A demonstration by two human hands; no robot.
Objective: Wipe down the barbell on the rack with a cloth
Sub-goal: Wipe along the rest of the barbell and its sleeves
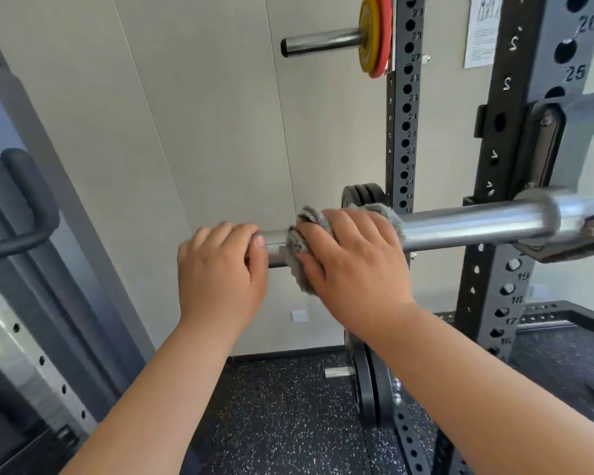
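Observation:
A steel barbell lies across the black rack, its bare sleeve pointing left toward me. My left hand grips the very end of the sleeve, fingers curled over it. Just to its right, my right hand grips a grey fluffy cloth that is wrapped around the sleeve. The cloth shows above and below my fingers; the part under my palm is hidden.
A storage peg with yellow and red plates sticks out high on the rear upright. Black plates hang low on the rack, more behind the bar. A grey machine frame stands at left. Speckled rubber floor below.

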